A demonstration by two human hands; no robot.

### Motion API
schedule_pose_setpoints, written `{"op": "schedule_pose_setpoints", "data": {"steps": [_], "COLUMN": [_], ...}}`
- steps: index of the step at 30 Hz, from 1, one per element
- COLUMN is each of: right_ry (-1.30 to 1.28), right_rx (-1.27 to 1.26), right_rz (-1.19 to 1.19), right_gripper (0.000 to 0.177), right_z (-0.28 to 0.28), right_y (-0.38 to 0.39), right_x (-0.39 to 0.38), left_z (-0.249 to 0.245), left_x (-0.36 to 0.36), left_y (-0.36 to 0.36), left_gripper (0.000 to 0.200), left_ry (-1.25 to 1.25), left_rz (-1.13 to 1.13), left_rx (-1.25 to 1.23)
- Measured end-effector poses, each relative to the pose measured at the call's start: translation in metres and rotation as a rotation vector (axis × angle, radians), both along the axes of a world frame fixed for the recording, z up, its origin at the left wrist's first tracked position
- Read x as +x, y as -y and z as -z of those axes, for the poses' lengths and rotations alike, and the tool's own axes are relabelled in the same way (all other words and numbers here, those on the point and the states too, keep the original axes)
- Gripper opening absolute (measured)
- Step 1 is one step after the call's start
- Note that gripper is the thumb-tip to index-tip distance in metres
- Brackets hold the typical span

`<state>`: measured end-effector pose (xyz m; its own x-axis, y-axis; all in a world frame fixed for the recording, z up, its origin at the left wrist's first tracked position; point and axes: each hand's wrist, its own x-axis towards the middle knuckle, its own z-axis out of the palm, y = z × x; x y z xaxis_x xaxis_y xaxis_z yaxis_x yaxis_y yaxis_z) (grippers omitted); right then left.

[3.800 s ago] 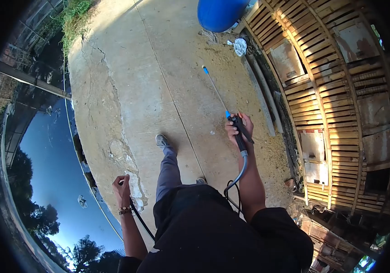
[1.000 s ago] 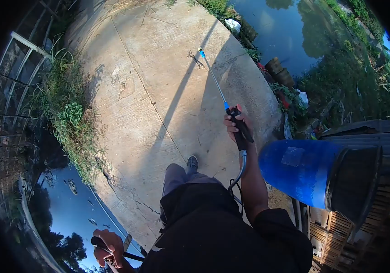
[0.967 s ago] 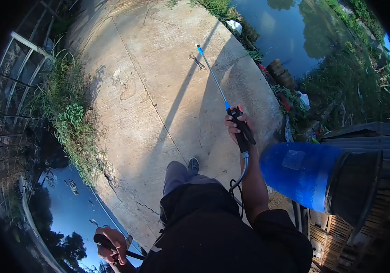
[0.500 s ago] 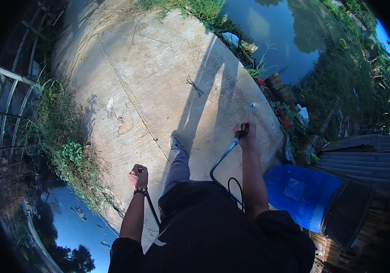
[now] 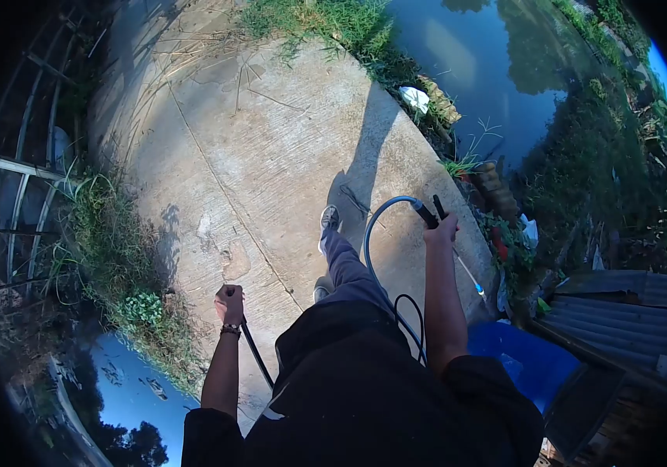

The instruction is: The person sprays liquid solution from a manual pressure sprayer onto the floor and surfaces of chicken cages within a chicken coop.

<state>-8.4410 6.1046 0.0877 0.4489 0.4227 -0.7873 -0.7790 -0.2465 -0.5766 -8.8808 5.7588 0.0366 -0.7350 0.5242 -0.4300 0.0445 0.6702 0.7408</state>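
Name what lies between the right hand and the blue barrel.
In the head view: the lance held by the right hand, blue-tipped, over concrete.

Black sleeves [image 5: 213,436], beaded bracelet [image 5: 230,330], grey trousers [image 5: 347,265]

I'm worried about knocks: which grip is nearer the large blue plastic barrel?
Right. The right grip, around the black spray-wand handle, is ahead of the barrel; the left grip is farther off, on the other side of the legs.

Sunlight and long shadows cross a cracked concrete path [image 5: 271,140] between grassy edges, beside blue-green water [image 5: 450,62]
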Motion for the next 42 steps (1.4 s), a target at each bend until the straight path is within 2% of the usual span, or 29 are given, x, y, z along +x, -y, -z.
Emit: {"op": "schedule_pose_setpoints", "data": {"steps": [2,4,6,7,10,11,13,14,15,16,17,18,20,22,24,26,27,29,30,31,32,33,34,35,36,37,38,40,42], "right_ry": [-0.142,-0.501,-1.032,-1.107,-1.025,-1.046,-0.684,-0.461,-0.333,-0.204,-0.071,0.06,0.061,-0.193,-0.434,-0.927,-1.112,-1.394,-1.396,-1.25,-1.106,-0.855,-0.614,-0.483,-0.29,-0.114,0.051,0.077,-0.165], "right_rx": [0.17,0.329,0.34,0.325,0.322,0.277,0.222,0.156,0.082,0.009,-0.09,-0.187,-0.208,0.017,0.175,0.239,0.185,0.113,0.086,0.105,0.119,0.241,0.367,0.074,0.176,0.139,0.114,0.184,0.283], "right_rz": [-0.221,-0.61,-0.832,-0.883,-0.929,-0.806,-0.612,-0.488,-0.337,-0.186,-0.05,0.088,0.05,-0.253,-0.676,-0.87,-0.882,-0.887,-0.895,-0.902,-0.92,-0.864,-0.791,-0.713,-0.713,-0.639,-0.678,-0.806,-1.119], "right_gripper": [0.012,0.013,0.02,0.026,0.027,0.026,0.015,0.011,0.016,0.02,0.028,0.037,0.045,0.015,0.012,0.013,0.014,0.018,0.017,0.017,0.016,0.013,0.011,0.015,0.014,0.012,0.013,0.015,0.02], "right_z": [0.018,0.008,-0.025,-0.043,-0.046,-0.035,0.002,0.016,0.024,0.015,0.008,-0.011,-0.005,0.015,-0.011,-0.023,-0.039,-0.064,-0.064,-0.061,-0.056,-0.037,-0.014,-0.003,-0.024,0.0,-0.004,0.014,0.002], "right_y": [-0.037,-0.083,-0.144,-0.168,-0.243,-0.267,-0.31,-0.327,-0.342,-0.355,-0.369,-0.38,-0.4,-0.409,-0.421,-0.451,-0.472,-0.505,-0.52,-0.536,-0.552,-0.57,-0.59,-0.618,-0.622,-0.646,-0.658,-0.685,-0.689], "right_x": [-0.028,-0.071,-0.113,-0.137,-0.186,-0.193,-0.189,-0.186,-0.183,-0.19,-0.202,-0.22,-0.252,-0.29,-0.338,-0.379,-0.398,-0.436,-0.451,-0.466,-0.48,-0.491,-0.501,-0.505,-0.523,-0.537,-0.561,-0.607,-0.659], "left_z": [0.014,0.021,0.018,0.007,-0.009,-0.012,-0.024,-0.029,-0.034,-0.051,-0.07,-0.109,-0.183,-0.246,-0.286,-0.31,-0.31,-0.308,-0.296,-0.291,-0.266,-0.248,-0.23,-0.202,-0.162,-0.144,-0.116,-0.04,-0.002], "left_x": [-0.022,-0.042,-0.065,-0.074,-0.102,-0.11,-0.129,-0.139,-0.148,-0.153,-0.156,-0.154,-0.161,-0.175,-0.189,-0.197,-0.203,-0.223,-0.239,-0.253,-0.268,-0.292,-0.315,-0.337,-0.364,-0.384,-0.403,-0.433,-0.45], "left_y": [-0.04,-0.087,-0.137,-0.164,-0.232,-0.252,-0.29,-0.301,-0.312,-0.33,-0.345,-0.368,-0.409,-0.414,-0.413,-0.433,-0.446,-0.478,-0.498,-0.532,-0.563,-0.586,-0.604,-0.618,-0.62,-0.629,-0.631,-0.622,-0.619], "left_gripper": [0.019,0.018,0.017,0.017,0.016,0.016,0.017,0.019,0.022,0.024,0.038,0.043,0.052,0.061,0.056,0.056,0.055,0.053,0.045,0.031,0.022,0.02,0.016,0.011,0.011,0.011,0.014,0.022,0.027], "left_ry": [-0.016,-0.023,0.044,0.09,0.151,0.153,0.188,0.34,0.492,0.645,0.801,0.903,1.096,1.204,1.377,1.367,1.298,1.151,0.872,0.393,0.053,-0.119,-0.154,-0.202,-0.148,-0.236,-0.196,-0.219,-0.131], "left_rz": [0.004,0.016,-0.015,-0.045,-0.045,-0.006,0.03,-0.071,-0.175,-0.278,-0.36,-0.317,-0.206,-0.051,0.247,0.363,0.31,0.199,0.084,0.035,-0.121,-0.156,-0.169,-0.18,-0.178,-0.175,-0.217,-0.299,-0.394], "left_rx": [-0.009,-0.046,-0.04,-0.03,0.062,0.082,0.042,0.074,0.109,0.145,0.15,0.305,0.618,0.819,1.116,1.215,1.171,1.089,0.898,0.502,0.28,0.313,0.296,0.259,0.181,0.137,0.093,-0.127,-0.306]}}
